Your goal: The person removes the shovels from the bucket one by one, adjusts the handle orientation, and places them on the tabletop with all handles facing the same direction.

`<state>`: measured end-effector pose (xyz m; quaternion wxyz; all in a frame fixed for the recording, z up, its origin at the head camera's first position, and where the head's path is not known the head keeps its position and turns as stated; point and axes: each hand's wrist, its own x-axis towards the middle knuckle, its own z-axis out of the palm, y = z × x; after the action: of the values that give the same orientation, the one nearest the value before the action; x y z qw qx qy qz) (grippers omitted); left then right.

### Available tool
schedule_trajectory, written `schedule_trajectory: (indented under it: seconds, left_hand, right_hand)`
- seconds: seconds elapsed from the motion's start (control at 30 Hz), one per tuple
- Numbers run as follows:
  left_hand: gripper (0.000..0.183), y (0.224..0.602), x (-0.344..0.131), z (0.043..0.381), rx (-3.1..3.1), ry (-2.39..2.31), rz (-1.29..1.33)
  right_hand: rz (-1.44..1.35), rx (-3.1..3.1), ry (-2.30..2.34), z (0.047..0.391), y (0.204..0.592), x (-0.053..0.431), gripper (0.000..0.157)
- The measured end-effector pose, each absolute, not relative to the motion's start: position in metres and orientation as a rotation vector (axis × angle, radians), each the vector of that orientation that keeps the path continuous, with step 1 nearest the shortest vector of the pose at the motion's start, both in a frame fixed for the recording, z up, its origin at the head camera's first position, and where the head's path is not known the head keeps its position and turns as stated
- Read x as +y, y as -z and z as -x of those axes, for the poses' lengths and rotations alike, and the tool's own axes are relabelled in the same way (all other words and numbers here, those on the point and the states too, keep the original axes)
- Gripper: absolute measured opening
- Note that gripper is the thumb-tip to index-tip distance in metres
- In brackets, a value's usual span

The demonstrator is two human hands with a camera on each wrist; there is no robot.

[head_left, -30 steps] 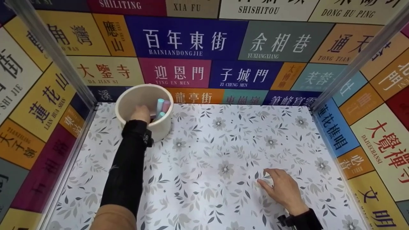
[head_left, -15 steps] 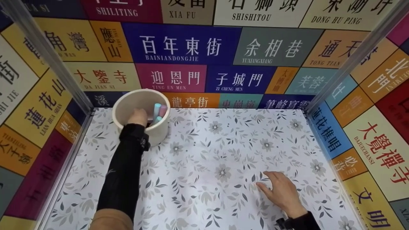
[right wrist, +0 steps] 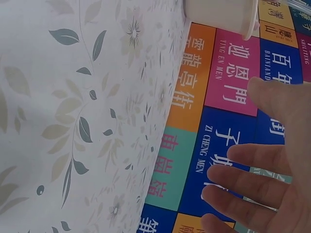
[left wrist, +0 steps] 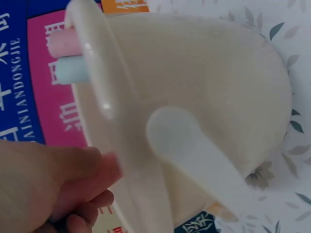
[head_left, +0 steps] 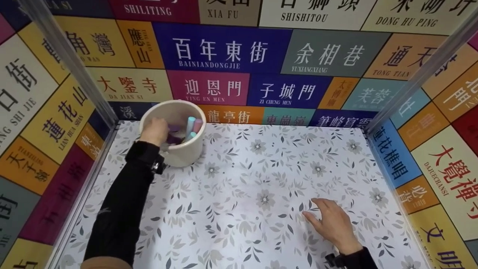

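Observation:
A cream bucket stands at the back left of the flowered surface. Inside its mouth is my left hand, near the left rim. In the left wrist view, that left hand grips a pink cylindrical stick, whose tip shows beside the rim. Light blue sticks and a pink one lean against the bucket's right inner wall. Purple pieces lie deeper inside, partly hidden. My right hand hovers at the front right, thumb and fingers apart, holding nothing.
Colourful panels with printed characters form walls at the back and both sides. Clear corner strips join them. White flowered cloth covers the surface. A white handle hangs on the bucket's outside.
My left hand has risen slightly and shifted towards the bucket's left rim, its forearm swinging left. Purple pieces inside now show. The right hand keeps its pose.

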<state>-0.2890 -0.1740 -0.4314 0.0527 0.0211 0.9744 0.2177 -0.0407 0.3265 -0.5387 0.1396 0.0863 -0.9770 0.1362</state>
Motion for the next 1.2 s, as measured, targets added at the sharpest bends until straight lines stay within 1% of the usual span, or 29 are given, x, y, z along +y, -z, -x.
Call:
schedule_trajectory:
  seconds: [0.03, 0.2, 0.5, 0.67, 0.8, 1.07, 1.13, 1.2]
  left_hand:
    - [0.03, 0.43, -0.178, 0.289, 3.071, -0.473, -0.172]
    - [0.03, 0.425, -0.187, 0.272, 3.129, -0.618, -0.26]
    - [0.032, 0.427, -0.202, 0.224, 3.332, -0.744, -0.376]
    - [0.026, 0.442, -0.209, 0.195, 3.505, -0.912, -0.506]
    - [0.021, 0.458, -0.213, 0.17, 3.594, -1.027, -0.525]
    - [0.035, 0.497, -0.215, 0.115, 3.773, -1.208, -0.457]
    - [0.035, 0.505, -0.213, 0.105, 3.792, -1.259, -0.448]
    - [0.029, 0.512, -0.211, 0.097, 3.797, -1.32, -0.438]
  right_hand:
    - [-0.248, -2.824, -0.394, 0.041, 0.538, 0.326, 0.045]
    - [-0.259, -2.8, -0.389, 0.041, 0.539, 0.326, 0.045]
    - [-0.294, -2.733, -0.383, 0.04, 0.54, 0.327, 0.043]
    - [-0.288, -2.727, -0.407, 0.039, 0.54, 0.327, 0.042]
    - [-0.296, -2.703, -0.412, 0.039, 0.54, 0.328, 0.043]
    - [-0.293, -2.693, -0.425, 0.037, 0.542, 0.327, 0.043]
    - [-0.293, -2.694, -0.426, 0.036, 0.542, 0.326, 0.043]
    - [-0.29, -2.691, -0.431, 0.036, 0.542, 0.326, 0.043]
